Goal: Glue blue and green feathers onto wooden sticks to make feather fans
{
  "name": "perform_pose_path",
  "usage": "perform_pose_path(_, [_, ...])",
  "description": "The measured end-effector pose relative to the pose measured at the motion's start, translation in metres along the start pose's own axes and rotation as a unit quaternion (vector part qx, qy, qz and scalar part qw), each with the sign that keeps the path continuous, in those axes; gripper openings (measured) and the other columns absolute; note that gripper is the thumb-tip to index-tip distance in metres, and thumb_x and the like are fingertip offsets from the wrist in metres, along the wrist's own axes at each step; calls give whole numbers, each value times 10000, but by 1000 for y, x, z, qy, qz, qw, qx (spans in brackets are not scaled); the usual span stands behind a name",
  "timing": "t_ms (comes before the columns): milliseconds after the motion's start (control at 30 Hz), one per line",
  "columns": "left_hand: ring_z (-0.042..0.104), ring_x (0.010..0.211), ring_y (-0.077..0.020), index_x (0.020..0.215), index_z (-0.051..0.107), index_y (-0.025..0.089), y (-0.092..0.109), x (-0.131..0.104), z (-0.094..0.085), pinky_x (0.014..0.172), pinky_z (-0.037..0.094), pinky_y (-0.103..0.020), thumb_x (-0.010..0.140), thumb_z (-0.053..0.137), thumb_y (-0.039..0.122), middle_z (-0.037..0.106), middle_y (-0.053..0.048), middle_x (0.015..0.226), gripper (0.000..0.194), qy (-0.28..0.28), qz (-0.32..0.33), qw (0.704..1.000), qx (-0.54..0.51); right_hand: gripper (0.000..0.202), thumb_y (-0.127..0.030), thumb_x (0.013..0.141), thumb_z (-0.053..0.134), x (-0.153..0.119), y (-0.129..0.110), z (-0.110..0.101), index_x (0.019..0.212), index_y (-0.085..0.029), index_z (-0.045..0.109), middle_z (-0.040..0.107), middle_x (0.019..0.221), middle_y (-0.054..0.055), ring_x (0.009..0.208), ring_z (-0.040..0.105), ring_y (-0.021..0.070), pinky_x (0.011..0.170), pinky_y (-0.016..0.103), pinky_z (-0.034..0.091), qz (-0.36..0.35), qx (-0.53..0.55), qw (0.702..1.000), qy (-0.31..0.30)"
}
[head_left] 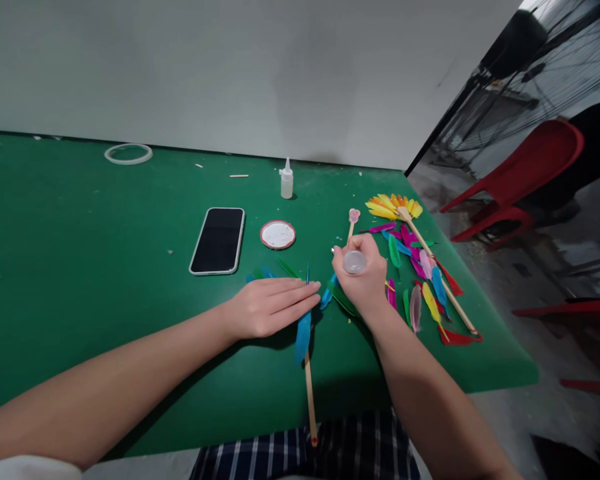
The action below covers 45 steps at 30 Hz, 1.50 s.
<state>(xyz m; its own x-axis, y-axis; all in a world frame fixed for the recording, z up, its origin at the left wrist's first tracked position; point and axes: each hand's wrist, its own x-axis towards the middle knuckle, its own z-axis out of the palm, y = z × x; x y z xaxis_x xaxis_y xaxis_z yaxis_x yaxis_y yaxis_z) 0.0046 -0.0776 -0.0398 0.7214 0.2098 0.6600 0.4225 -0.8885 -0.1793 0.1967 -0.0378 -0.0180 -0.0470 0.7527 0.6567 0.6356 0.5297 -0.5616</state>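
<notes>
My left hand [273,307] lies with its fingers stretched out over a wooden stick [310,400] and a blue feather [303,339]. The stick's lower end reaches past the table's front edge. My right hand [365,280] is closed round a small bottle [355,262], whose round clear end faces up; its tip points down to the left. Green feathers [343,299] show beside and partly under the right hand. A second stick with a small pinkish end [354,215] stands out beyond the right hand.
A phone [218,241], a round white disc with a red rim [278,235] and a white dropper bottle [287,183] lie or stand beyond my hands. Right: a yellow feather fan [394,205], loose feathers [431,301]. A white ring [129,155] is back left; red chairs [535,163] stand beyond the green table [80,267].
</notes>
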Motion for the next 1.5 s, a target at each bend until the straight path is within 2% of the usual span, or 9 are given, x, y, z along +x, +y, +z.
perform_pose_path(200, [569, 1041, -171, 1094, 559, 122, -1, -1, 0, 917, 481, -283, 773, 595, 151, 600, -91, 1146, 324, -5, -4, 1000, -9, 145, -202, 734, 517, 0, 3, 1, 679, -236, 388, 443, 607, -33, 582, 429, 132, 663, 289, 390, -73, -28, 997, 4])
perform_pose_path(400, [562, 1053, -166, 1116, 540, 141, 0, -2, 0, 916, 480, -280, 789, 579, 158, 595, -85, 1155, 330, -12, -11, 1000, -19, 95, -265, 769, 532, 0, 6, 2, 757, -236, 442, 523, 667, -10, 659, 510, 154, 725, 319, 382, -85, -68, 993, 36])
perform_pose_path(633, [562, 1052, -174, 1104, 548, 123, 0, -2, 1, 933, 467, -289, 775, 600, 159, 598, -90, 1148, 334, -12, -10, 1000, -11, 232, -353, 727, 616, 4, 9, 3, 874, -236, 478, 582, 676, -13, 691, 546, 165, 853, 370, 351, -128, -66, 989, 24])
perform_pose_path(800, [571, 1037, -179, 1087, 563, 110, 0, -1, 0, 919, 477, -295, 769, 603, 154, 606, -99, 1133, 323, -11, -3, 1000, -3, 235, -265, 736, 577, 2, 6, 3, 945, -232, 477, 586, 748, 6, 792, 539, 185, 916, 406, 321, -83, -41, 996, 13])
perform_pose_path(900, [576, 1028, -172, 1079, 569, 120, 0, -1, 0, 912, 483, -292, 780, 587, 152, 609, -92, 1131, 301, -11, -1, 1000, -1, 279, -233, 729, 567, 2, 4, 2, 994, -224, 480, 595, 803, 19, 823, 530, 191, 873, 397, 359, -48, 0, 999, -16])
perform_pose_path(1100, [572, 1036, -166, 1089, 560, 129, 0, 0, 0, 911, 482, -284, 788, 575, 149, 611, -87, 1128, 303, -6, -4, 1000, -5, 104, -297, 732, 608, 4, 5, 5, 809, -246, 559, 629, 817, 9, 874, 551, 193, 893, 404, 366, -71, 52, 995, -46])
perform_pose_path(1200, [576, 1029, -166, 1089, 561, 128, 0, 1, -2, 904, 486, -281, 784, 581, 152, 614, -88, 1123, 307, -5, -1, 1000, -4, 165, -331, 730, 622, 2, 6, 6, 878, -266, 584, 641, 875, 9, 926, 558, 196, 892, 406, 385, -62, 82, 993, -65])
perform_pose_path(1333, [588, 1008, -172, 1069, 574, 118, 0, 3, -3, 888, 496, -284, 780, 584, 146, 623, -96, 1105, 290, -3, 0, 1000, 0, 335, -347, 737, 617, 0, 6, 6, 1062, -289, 560, 624, 874, 11, 827, 572, 162, 776, 332, 452, -43, 103, 988, -105])
perform_pose_path(1500, [584, 1014, -170, 1068, 574, 116, -1, 2, -2, 890, 492, -280, 784, 579, 150, 621, -96, 1109, 286, 0, 0, 1000, 3, 395, -361, 726, 618, 0, 8, 7, 1105, -275, 546, 603, 841, 20, 802, 565, 172, 761, 336, 449, -12, 77, 992, -95])
